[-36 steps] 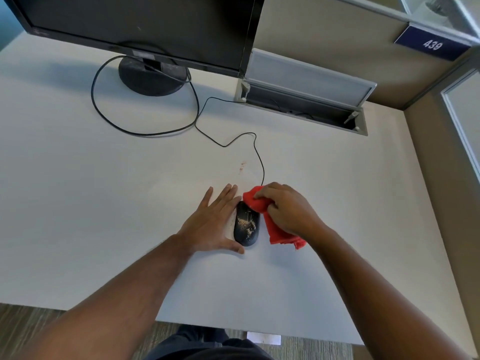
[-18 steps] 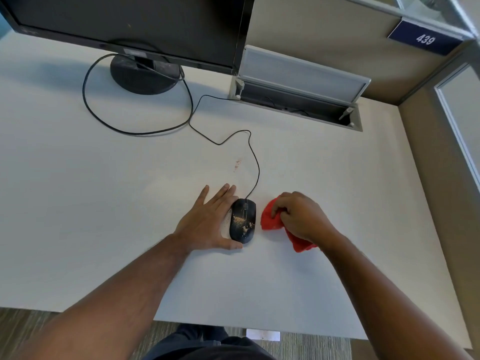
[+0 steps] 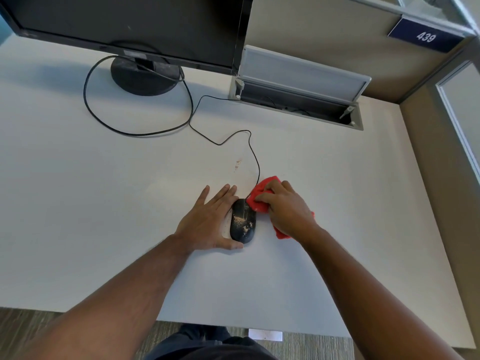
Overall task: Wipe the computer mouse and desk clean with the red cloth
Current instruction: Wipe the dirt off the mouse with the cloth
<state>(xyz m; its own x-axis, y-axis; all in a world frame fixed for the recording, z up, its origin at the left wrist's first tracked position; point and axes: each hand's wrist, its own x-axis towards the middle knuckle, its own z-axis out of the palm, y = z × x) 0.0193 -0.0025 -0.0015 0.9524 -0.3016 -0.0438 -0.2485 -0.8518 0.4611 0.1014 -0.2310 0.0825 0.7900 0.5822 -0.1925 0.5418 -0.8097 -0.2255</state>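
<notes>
A black wired mouse (image 3: 242, 224) speckled with tan dirt lies on the white desk (image 3: 104, 203). My left hand (image 3: 207, 222) rests flat against the mouse's left side, fingers spread, thumb curled under its near end. My right hand (image 3: 285, 209) is closed on the red cloth (image 3: 262, 194), pressing its front corner onto the mouse's far right edge. More of the cloth pokes out under my wrist. A small brownish stain (image 3: 237, 164) marks the desk just beyond the mouse, left of its cable.
A black monitor (image 3: 135, 24) on a round stand (image 3: 144, 76) occupies the back left. The mouse cable (image 3: 220, 144) loops across the desk to an open cable hatch (image 3: 298, 100). Partition walls close the back and right. The desk's near edge lies below my forearms.
My right hand, which had drawn the cloth off to the right of the mouse, has come back left and forward onto the mouse's far right edge. My left hand stays put.
</notes>
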